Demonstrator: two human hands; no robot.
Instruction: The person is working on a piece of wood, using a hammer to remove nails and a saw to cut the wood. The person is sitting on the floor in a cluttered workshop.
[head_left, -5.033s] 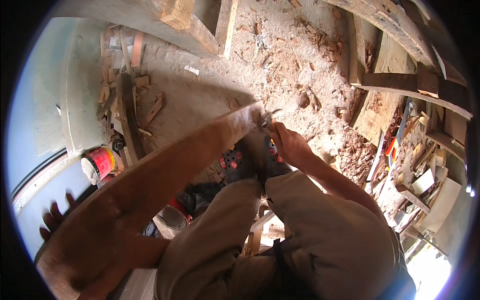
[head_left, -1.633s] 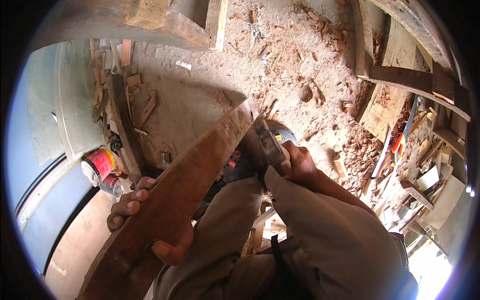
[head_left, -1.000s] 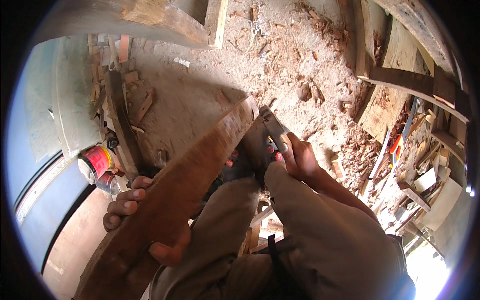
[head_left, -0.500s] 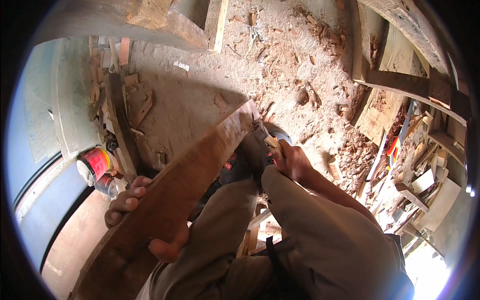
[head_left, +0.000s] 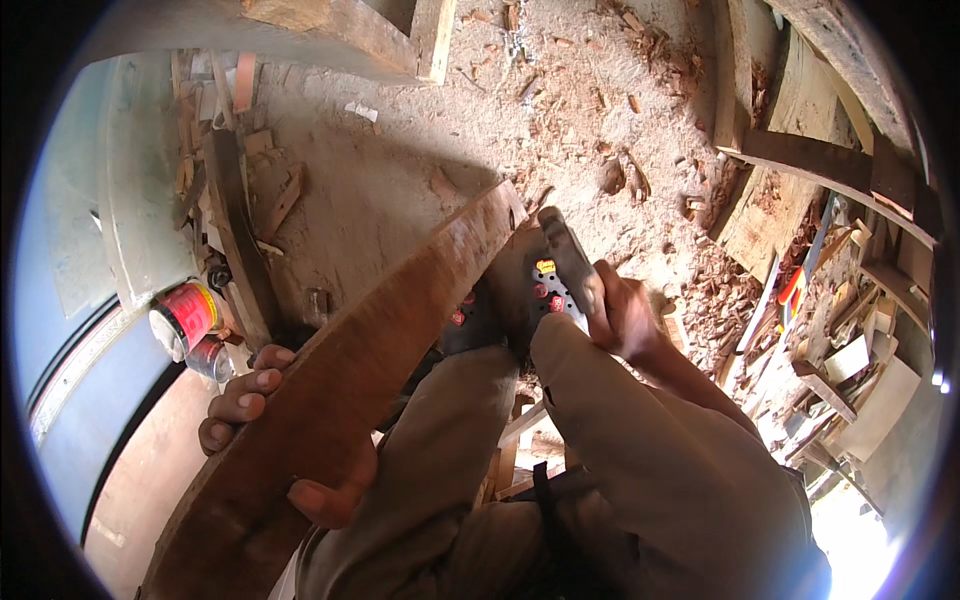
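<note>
My left hand (head_left: 330, 495) grips a long, curved, reddish-brown wooden board (head_left: 340, 370), its fingers over the left edge and its thumb on the near face. The board slants from the lower left up to a narrow far end above my shoes. My right hand (head_left: 625, 308) is closed round a dark, narrow tool (head_left: 568, 250), blurred enough that I cannot tell its exact kind. That tool stands just right of the board's far end, apart from it. Below them are my knees in brown trousers (head_left: 620, 430) and dark shoes with red and yellow patches (head_left: 548, 292).
Wood chips and scraps litter the dusty floor (head_left: 400, 150). A red tin (head_left: 187, 315) and a clear jar (head_left: 210, 358) stand at the left by a dark beam (head_left: 238, 230). Curved timbers (head_left: 810, 155) and an orange-handled tool (head_left: 792, 290) lie among offcuts at the right.
My right hand and its tool have moved right, away from the board's far end, with the tool's tip raised. The board's far end has shifted slightly up; my left hand keeps its grip.
</note>
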